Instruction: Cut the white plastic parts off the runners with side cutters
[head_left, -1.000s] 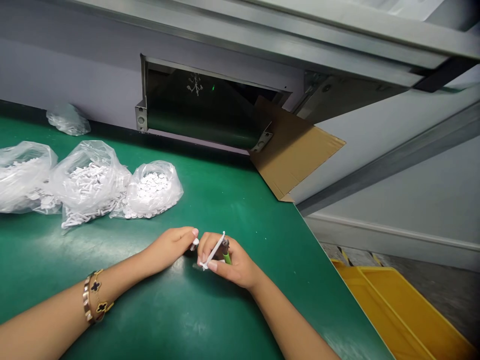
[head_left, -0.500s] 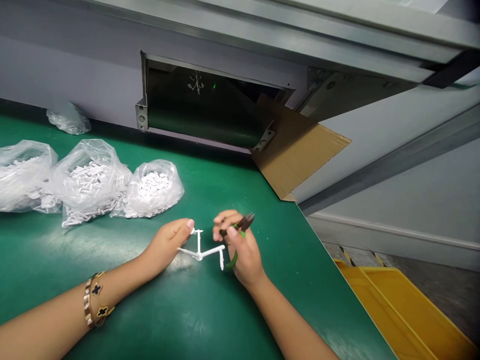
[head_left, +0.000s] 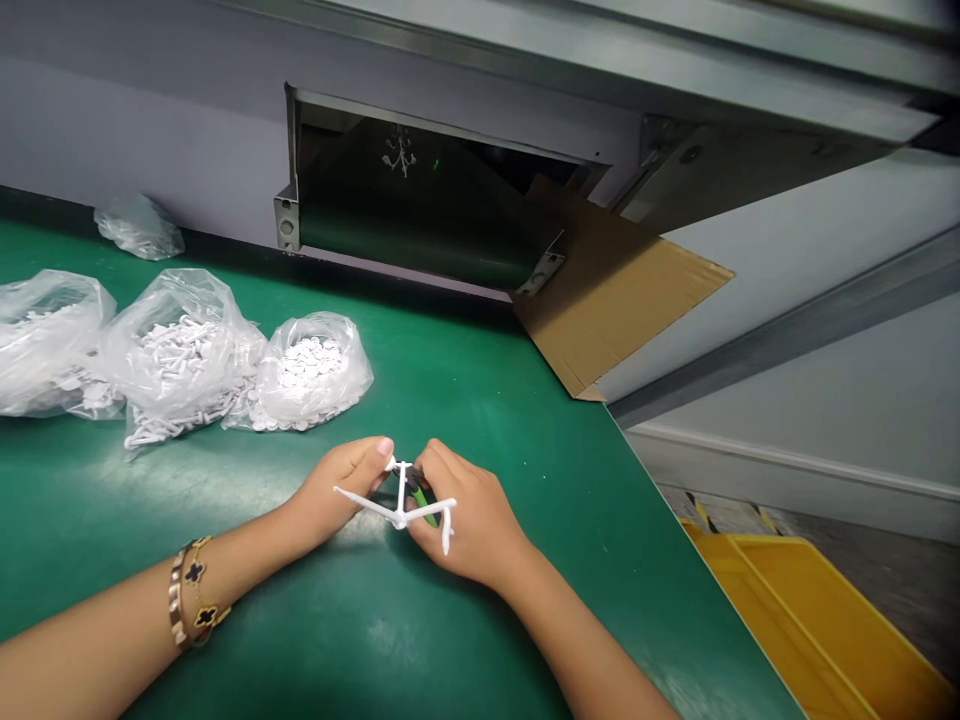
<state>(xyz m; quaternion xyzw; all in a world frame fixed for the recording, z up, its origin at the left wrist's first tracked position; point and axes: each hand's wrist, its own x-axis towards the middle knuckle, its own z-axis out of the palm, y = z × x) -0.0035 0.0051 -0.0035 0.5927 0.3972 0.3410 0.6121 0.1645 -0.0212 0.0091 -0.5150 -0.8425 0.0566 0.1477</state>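
Observation:
My left hand [head_left: 341,485] pinches one end of a branched white plastic sprue [head_left: 400,516], thumb on top, with a small white round part at the fingertips. The sprue's arms spread out above the green table. My right hand [head_left: 469,515] is closed around green-handled side cutters [head_left: 426,505], partly hidden behind the sprue and the fingers. Their dark jaws point left, close to the sprue's upper end by my left thumb. Whether the blades touch the plastic I cannot tell.
Bags of small white parts stand at the left: one of round pieces [head_left: 311,365], one of longer pieces [head_left: 180,345], another [head_left: 49,340] beyond. A conveyor [head_left: 420,235] opens in the wall, a sprue on its belt. Cardboard [head_left: 622,290] leans there; yellow bins [head_left: 810,610] stand below right.
My right hand has turned and moved left, bringing the cutters' jaws from pointing up and right to the sprue beside my left thumb. My left hand keeps its hold.

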